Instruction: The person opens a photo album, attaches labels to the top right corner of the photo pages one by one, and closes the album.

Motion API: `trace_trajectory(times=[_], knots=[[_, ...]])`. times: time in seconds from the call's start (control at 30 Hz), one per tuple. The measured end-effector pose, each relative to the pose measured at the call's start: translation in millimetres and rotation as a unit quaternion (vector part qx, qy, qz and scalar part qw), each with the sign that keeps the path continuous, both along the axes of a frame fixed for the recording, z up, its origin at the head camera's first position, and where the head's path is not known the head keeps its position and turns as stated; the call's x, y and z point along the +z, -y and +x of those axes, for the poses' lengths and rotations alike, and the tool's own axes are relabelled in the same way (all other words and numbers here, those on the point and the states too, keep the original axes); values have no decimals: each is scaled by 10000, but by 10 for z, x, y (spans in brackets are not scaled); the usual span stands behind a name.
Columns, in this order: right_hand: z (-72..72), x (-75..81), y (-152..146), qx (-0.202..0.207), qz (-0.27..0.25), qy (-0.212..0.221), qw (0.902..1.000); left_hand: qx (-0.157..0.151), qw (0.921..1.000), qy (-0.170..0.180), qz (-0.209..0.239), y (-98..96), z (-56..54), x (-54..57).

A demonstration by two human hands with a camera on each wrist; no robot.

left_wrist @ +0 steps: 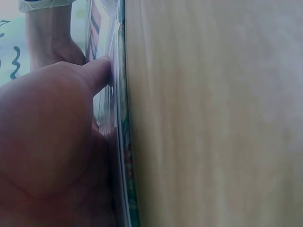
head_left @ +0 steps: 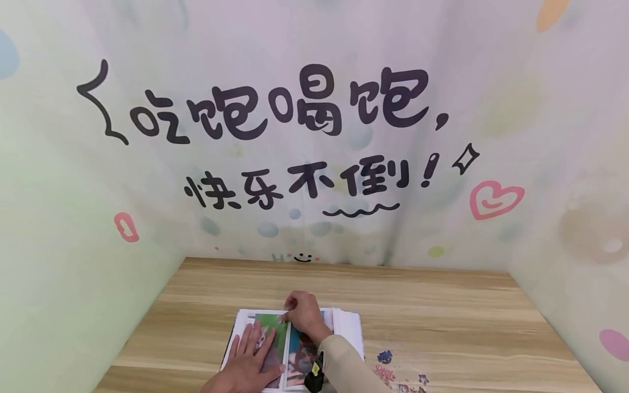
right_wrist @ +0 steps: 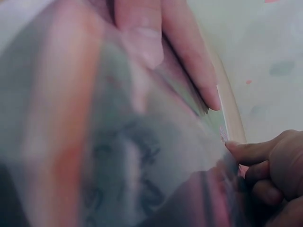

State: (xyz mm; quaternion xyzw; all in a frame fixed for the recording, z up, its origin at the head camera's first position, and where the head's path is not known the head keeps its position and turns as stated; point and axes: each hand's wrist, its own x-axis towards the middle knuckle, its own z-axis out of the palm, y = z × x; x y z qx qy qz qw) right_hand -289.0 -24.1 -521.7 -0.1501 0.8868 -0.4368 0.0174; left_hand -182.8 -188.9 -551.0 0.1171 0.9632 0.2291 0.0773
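An album (head_left: 348, 333) lies spread on the table, its page holding a green picture card (head_left: 275, 331) on the left and a blue-toned one (head_left: 297, 357) beside it under glossy film. My left hand (head_left: 248, 360) rests flat on the left card, fingers spread, covering part of a cartoon figure. Over the top of the page, my right hand (head_left: 303, 312) has curled fingers, with a small pinkish sticker (right_wrist: 223, 134) at a fingertip against the card. The right wrist view shows this right hand (right_wrist: 279, 165) from close by; the sticker's print is too small to read.
Right of the album, a clear sheet with several cartoon stickers (head_left: 385, 357) lies on the wooden table (head_left: 442, 311). A printed curtain (head_left: 304, 234) stands behind the table, and pale walls close in both sides. The right wrist carries a black device (head_left: 314, 376).
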Motion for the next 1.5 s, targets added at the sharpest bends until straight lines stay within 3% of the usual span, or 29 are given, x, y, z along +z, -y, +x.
trace_trajectory(times=[0.37,0.67,0.83,1.07,1.3,1.5], knots=[[19,-20,-33,-224,-117,-91,9996,-158,9989,-140,424,1,36,24],[-4,-36,-79,-136,-357,-401,9985,-3,9995,-280,128,-33,12,-10],[3,-29,-117,154,-721,-236,9970,7,9999,-50,161,-15,3,2],[60,46,-207,603,-1462,-86,9874,-53,9994,233,252,18,2,46],[83,146,-374,679,-1839,-16,9806,-11,9987,481,166,15,13,111],[150,312,-570,625,-1821,-207,9811,-56,9987,453,207,26,-9,39]])
